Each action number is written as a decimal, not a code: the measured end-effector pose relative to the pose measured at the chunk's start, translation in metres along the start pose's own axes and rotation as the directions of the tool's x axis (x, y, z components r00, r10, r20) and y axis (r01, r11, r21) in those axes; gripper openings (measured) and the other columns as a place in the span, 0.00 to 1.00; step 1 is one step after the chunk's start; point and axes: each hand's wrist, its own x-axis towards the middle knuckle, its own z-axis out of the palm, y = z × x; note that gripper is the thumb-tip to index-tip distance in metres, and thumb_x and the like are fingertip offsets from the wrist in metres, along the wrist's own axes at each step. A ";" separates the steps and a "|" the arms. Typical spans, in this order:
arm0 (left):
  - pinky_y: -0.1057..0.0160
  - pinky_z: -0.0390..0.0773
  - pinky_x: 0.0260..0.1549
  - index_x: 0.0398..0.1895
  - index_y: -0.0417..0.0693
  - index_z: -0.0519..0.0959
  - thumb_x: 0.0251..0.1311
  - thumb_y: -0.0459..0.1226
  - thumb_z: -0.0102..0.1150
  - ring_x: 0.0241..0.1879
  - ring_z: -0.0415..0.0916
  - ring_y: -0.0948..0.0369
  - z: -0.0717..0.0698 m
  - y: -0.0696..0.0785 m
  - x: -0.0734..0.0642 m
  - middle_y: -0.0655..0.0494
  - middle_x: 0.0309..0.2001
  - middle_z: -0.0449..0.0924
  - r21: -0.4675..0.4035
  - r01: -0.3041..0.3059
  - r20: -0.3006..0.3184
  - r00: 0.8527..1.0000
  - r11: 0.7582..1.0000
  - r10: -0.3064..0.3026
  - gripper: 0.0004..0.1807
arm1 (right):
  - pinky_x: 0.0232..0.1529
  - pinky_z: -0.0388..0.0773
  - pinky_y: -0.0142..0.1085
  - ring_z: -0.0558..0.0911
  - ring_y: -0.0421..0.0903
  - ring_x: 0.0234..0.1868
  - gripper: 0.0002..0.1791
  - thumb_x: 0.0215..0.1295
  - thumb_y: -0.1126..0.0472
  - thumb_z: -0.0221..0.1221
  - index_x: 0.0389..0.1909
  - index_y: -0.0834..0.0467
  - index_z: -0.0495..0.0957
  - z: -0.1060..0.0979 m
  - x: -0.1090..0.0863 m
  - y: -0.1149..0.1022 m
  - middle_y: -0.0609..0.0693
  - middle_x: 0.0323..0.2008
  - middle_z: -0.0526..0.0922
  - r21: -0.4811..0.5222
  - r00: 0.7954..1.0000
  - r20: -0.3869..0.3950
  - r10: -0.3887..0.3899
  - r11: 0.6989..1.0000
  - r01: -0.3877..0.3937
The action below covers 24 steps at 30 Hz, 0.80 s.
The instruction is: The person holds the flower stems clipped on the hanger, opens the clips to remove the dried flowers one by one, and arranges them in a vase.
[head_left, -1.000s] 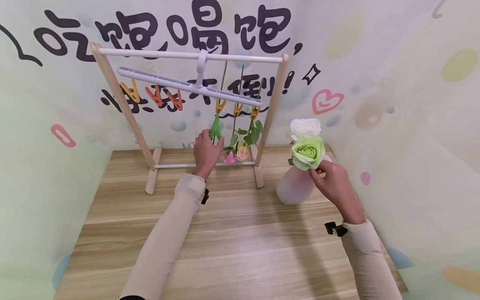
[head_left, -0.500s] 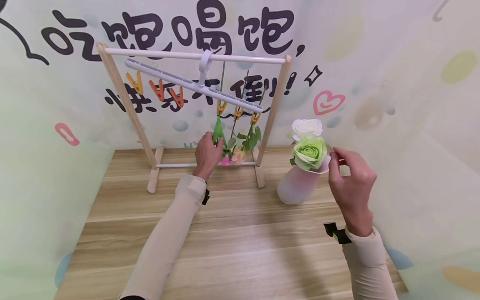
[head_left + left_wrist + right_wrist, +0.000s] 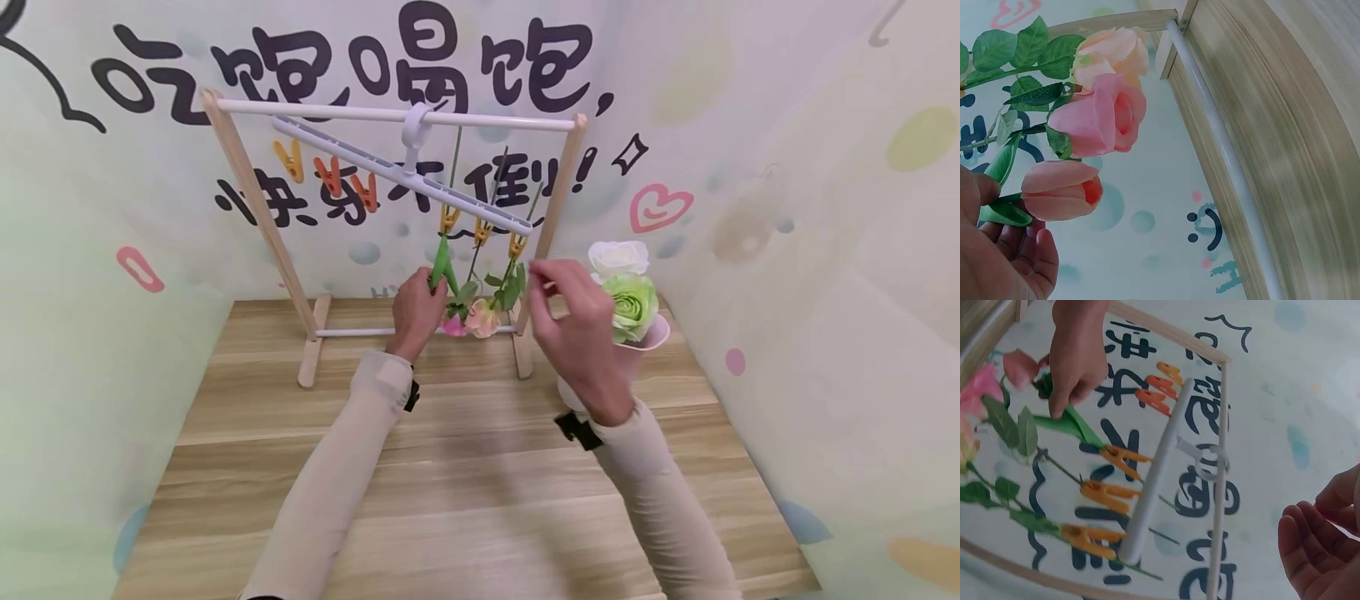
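My left hand (image 3: 417,310) pinches a pale pink tulip (image 3: 1063,190) at its green stem and leaves, just behind the bloom. The tulip hangs head down from a yellow clip (image 3: 1124,460) on a tilted white hanger (image 3: 345,158). Beside it, a pink rose (image 3: 1097,119) and a peach rose (image 3: 1113,53) hang from two more yellow clips on the same side. My right hand (image 3: 581,333) is in the air in front of the rack's right post, fingers loosely bent and holding nothing. It partly hides the vase behind it.
A wooden rack (image 3: 258,212) with a white top bar bears the hanger. Orange and yellow clips (image 3: 328,177) hang unused at its left end. To the right, a white-pink vase (image 3: 658,335) holds a green rose (image 3: 632,308) and a white rose (image 3: 618,257). Walls enclose the table.
My right hand has let go at the green rose, drawn back right, then swung left toward the rack. The hanger has turned, its right end lower. My left hand stays at the tulip.
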 end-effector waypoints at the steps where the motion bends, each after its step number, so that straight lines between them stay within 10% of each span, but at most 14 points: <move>1: 0.56 0.72 0.26 0.49 0.39 0.77 0.72 0.42 0.52 0.26 0.77 0.53 -0.001 0.000 0.000 0.48 0.30 0.79 -0.003 -0.002 0.002 1.000 1.000 0.002 0.15 | 0.36 0.82 0.33 0.84 0.51 0.35 0.08 0.63 0.75 0.57 0.41 0.69 0.82 0.011 0.002 0.002 0.61 0.36 0.85 0.022 0.999 0.029 0.020 1.000 -0.020; 6: 0.59 0.73 0.24 0.48 0.39 0.78 0.72 0.42 0.52 0.23 0.78 0.55 -0.002 -0.003 0.001 0.48 0.29 0.80 -0.011 -0.014 0.008 1.000 1.000 0.014 0.14 | 0.35 0.83 0.33 0.86 0.50 0.38 0.11 0.65 0.71 0.57 0.46 0.68 0.81 0.063 0.010 0.019 0.61 0.41 0.86 0.021 0.971 0.155 0.180 0.982 -0.186; 13: 0.57 0.73 0.27 0.45 0.41 0.78 0.73 0.44 0.50 0.26 0.77 0.54 -0.007 -0.008 0.001 0.49 0.29 0.80 0.012 -0.035 0.018 0.999 0.999 0.035 0.15 | 0.41 0.83 0.37 0.87 0.48 0.45 0.17 0.68 0.60 0.60 0.55 0.63 0.79 0.116 0.021 0.042 0.57 0.52 0.84 -0.069 0.863 0.272 0.426 0.903 -0.424; 24: 0.51 0.76 0.33 0.45 0.42 0.79 0.73 0.44 0.52 0.30 0.79 0.52 -0.011 -0.008 0.001 0.49 0.34 0.83 0.004 -0.051 0.024 0.998 0.999 0.051 0.15 | 0.47 0.83 0.40 0.87 0.54 0.48 0.22 0.67 0.55 0.63 0.58 0.63 0.76 0.159 0.033 0.068 0.62 0.53 0.83 -0.047 0.799 0.241 0.551 0.829 -0.557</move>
